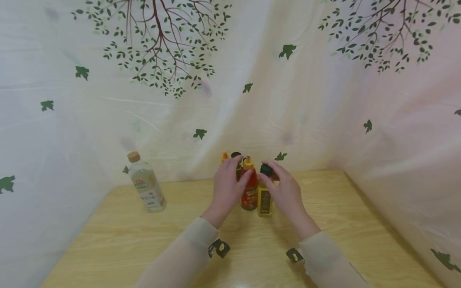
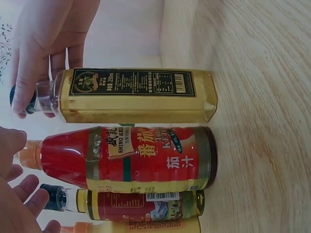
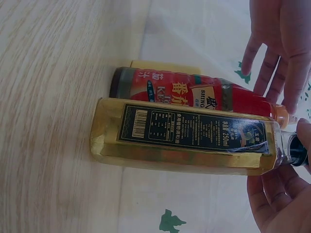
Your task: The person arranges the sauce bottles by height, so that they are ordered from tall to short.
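My right hand (image 1: 287,195) holds a square oil bottle (image 1: 265,202) by its black cap, thumb and fingers round the neck. The bottle is upright, with golden oil and a dark label. Left of it stands a red ketchup bottle (image 1: 249,197) with an orange cap. My left hand (image 1: 226,187) is beside the ketchup bottle, its thumb close to the cap and its fingers loosely extended. Behind that hand, partly hidden, are a black-capped bottle with a dark red label (image 2: 141,205) and a yellow bottle with an orange cap (image 2: 150,226).
A clear bottle with a tan cap (image 1: 147,188) stands apart at the left of the wooden table (image 1: 252,256). A pale curtain (image 1: 173,132) printed with leaves and branches hangs behind the table and along both sides.
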`<move>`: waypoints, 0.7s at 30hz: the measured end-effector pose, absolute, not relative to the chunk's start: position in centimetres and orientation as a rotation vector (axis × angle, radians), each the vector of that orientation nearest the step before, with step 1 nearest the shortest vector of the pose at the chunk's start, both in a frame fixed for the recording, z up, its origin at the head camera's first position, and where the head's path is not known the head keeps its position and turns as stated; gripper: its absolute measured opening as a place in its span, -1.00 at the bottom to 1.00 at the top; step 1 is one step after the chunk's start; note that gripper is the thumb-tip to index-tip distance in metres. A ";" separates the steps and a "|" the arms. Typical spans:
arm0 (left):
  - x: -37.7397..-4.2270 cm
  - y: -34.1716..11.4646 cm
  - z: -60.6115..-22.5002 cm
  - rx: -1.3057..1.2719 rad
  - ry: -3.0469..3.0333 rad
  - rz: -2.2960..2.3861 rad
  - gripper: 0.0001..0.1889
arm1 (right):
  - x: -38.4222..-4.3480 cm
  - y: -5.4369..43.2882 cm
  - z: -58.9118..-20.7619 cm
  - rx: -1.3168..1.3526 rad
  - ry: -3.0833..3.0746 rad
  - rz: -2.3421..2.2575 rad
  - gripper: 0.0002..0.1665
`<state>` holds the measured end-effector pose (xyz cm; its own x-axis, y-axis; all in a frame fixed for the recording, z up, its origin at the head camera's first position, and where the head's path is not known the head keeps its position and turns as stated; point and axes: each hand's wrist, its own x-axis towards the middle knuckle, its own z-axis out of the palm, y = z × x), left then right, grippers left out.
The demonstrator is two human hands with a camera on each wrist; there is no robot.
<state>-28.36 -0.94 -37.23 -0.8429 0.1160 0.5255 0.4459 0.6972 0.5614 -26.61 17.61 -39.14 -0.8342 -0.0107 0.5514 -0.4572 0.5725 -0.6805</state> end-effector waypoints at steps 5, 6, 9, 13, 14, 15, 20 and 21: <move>-28.7 -0.4 -37.5 -0.447 -2.429 -0.999 -0.43 | -26.6 17.7 -39.1 0.374 -2.313 1.202 -0.46; -28.8 -0.3 -37.6 -0.447 -2.428 -1.000 -0.43 | -26.6 17.7 -39.1 0.374 -2.314 1.203 -0.46; -28.9 -0.1 -37.6 -0.440 -2.425 -1.005 -0.44 | -26.5 17.7 -39.1 0.376 -2.317 1.204 -0.46; -29.1 0.1 -37.8 -0.425 -2.426 -1.005 -0.44 | -26.6 17.7 -39.2 0.374 -2.321 1.204 -0.46; -29.1 0.2 -37.9 -0.422 -2.425 -1.005 -0.44 | -26.6 17.7 -39.2 0.373 -2.321 1.205 -0.46; -29.2 0.2 -38.0 -0.422 -2.423 -1.006 -0.44 | -26.6 17.7 -39.1 0.372 -2.322 1.208 -0.45; -29.4 0.5 -38.3 -0.414 -2.419 -1.020 -0.45 | -26.5 17.6 -39.1 0.364 -2.325 1.215 -0.45; -29.4 0.5 -38.3 -0.412 -2.419 -1.021 -0.45 | -26.5 17.7 -39.1 0.363 -2.326 1.212 -0.45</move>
